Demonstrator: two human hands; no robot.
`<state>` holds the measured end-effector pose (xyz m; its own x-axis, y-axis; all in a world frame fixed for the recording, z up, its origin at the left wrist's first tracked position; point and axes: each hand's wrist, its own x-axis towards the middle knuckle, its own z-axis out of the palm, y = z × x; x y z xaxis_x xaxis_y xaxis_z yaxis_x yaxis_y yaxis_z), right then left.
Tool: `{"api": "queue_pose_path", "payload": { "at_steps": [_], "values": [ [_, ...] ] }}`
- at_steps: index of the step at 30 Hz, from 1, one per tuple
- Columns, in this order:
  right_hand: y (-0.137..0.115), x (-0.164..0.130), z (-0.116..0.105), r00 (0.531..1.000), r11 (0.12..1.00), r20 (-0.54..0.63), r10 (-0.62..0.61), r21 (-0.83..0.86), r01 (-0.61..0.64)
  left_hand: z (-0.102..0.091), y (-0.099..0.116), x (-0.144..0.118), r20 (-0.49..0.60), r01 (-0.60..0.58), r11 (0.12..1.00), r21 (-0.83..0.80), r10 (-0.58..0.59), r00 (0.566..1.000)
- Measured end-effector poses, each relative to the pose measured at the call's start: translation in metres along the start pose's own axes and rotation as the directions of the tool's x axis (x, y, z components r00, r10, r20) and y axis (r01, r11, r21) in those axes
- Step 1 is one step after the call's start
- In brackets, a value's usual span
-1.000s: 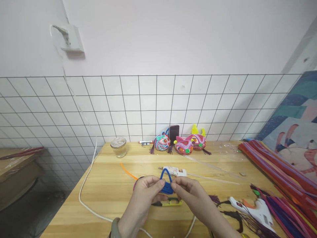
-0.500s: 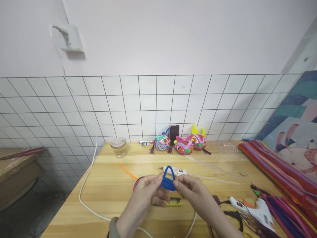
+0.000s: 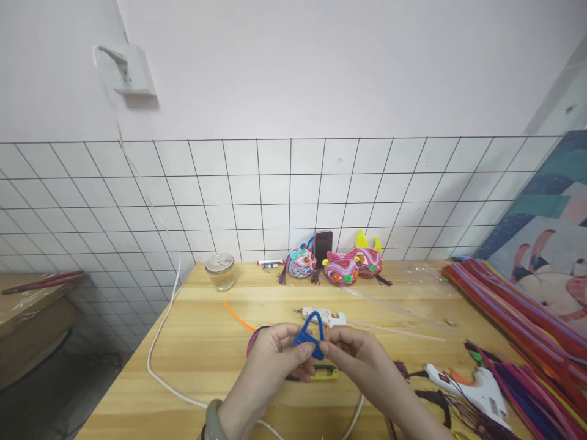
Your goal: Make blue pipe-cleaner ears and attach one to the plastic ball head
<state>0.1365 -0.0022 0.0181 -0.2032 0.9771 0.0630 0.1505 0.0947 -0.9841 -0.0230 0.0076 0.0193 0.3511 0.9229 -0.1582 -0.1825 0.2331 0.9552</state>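
Observation:
Between my hands is a blue pipe cleaner [image 3: 315,319] bent into a loop, with a denser wound part below it. My left hand [image 3: 287,354] pinches the wound part between thumb and fingers. The fingertips of my right hand [image 3: 346,351] close on the right side of the same piece. Just beyond lies a small white glue gun [image 3: 323,316]. Below my fingers a yellow-green handled tool [image 3: 324,372] rests on the wooden table [image 3: 192,342], partly hidden. A round, dark purple item [image 3: 253,341] is mostly covered by my left hand.
Colourful fish-like crafts [image 3: 342,269] and a phone [image 3: 323,247] stand near the tiled wall. A lidded glass jar [image 3: 221,272] is back left. Bundles of pipe cleaners [image 3: 513,311] and a larger white glue gun [image 3: 477,391] lie right. A white cable [image 3: 156,348] crosses the left side.
My left thumb has shifted down and right onto the wound part. The blue piece has tilted, and its loop now looks more slanted and sits slightly lower. My right hand has barely moved.

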Motion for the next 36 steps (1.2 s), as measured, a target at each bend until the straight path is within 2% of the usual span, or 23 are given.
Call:
{"api": "queue_pose_path", "payload": {
  "at_steps": [5,12,21,27,33,36],
  "values": [
    [-0.0056,-0.0002,-0.0024,1.000,0.999,0.022,-0.005,-0.054,0.006,-0.0014,-0.0008,0.0003,0.054,0.000,1.000,-0.006,0.000,0.999],
    [-0.0035,0.0012,-0.0092,0.999,0.988,0.032,-0.011,-0.153,0.016,-0.0024,-0.0025,0.0022,0.012,-0.008,0.999,-0.045,0.008,1.000],
    [0.0006,0.0017,-0.0072,0.993,0.993,0.114,0.017,-0.117,-0.003,-0.0002,-0.0040,0.0014,0.033,0.041,0.999,-0.008,-0.041,0.999],
    [0.0010,0.0017,-0.0082,0.993,0.997,0.108,0.049,-0.066,-0.042,-0.0032,-0.0041,0.0025,0.040,0.037,0.999,-0.020,-0.037,0.999],
    [0.0032,0.0020,-0.0059,0.996,0.994,0.076,0.048,-0.100,-0.040,-0.0054,-0.0087,0.0056,0.014,0.028,0.996,0.083,-0.030,0.999],
    [0.0013,0.0030,-0.0059,0.994,0.994,0.100,0.048,-0.100,-0.038,-0.0063,-0.0097,0.0065,0.000,0.025,0.991,0.131,-0.025,1.000]
  ]
}}
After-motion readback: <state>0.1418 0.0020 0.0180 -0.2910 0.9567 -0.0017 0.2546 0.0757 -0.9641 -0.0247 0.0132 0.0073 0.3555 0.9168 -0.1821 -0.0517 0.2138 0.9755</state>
